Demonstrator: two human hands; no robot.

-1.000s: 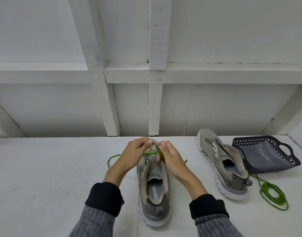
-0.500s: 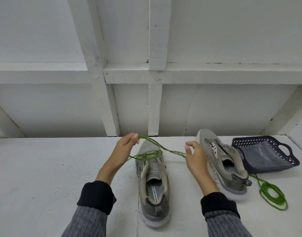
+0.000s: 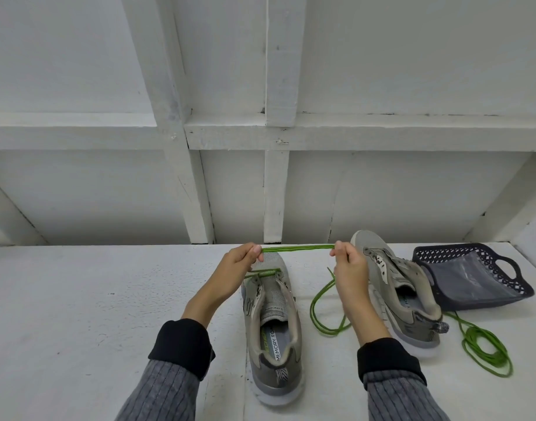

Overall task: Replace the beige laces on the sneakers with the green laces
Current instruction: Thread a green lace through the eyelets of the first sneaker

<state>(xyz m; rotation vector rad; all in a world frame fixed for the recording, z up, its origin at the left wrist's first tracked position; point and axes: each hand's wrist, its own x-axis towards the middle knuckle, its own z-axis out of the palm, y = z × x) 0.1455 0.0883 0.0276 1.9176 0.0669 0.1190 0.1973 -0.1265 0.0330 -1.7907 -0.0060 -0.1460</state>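
A white painted counter (image 3: 78, 314) runs under a white wall of boards and beams (image 3: 278, 71), which meets the counter's far edge just beyond both hands. To the left of the left hand (image 3: 239, 262) the counter lies bare and wide; to the right of the right hand (image 3: 350, 265) it is crowded.

Each hand pinches the green lace (image 3: 297, 248), which is stretched doubled and level between them above the toe of the near sneaker (image 3: 272, 323). From the left hand the lace drops to the sneaker's front eyelets, where a short stretch crosses. From the right hand the loose ends hang and loop on the counter between the two sneakers.

The second sneaker (image 3: 400, 293) lies just right of the right hand, tilted, its toe toward the wall. Beyond it a dark basket (image 3: 473, 287) rests on its side, and a second green lace (image 3: 485, 350) lies coiled near the counter's right end.
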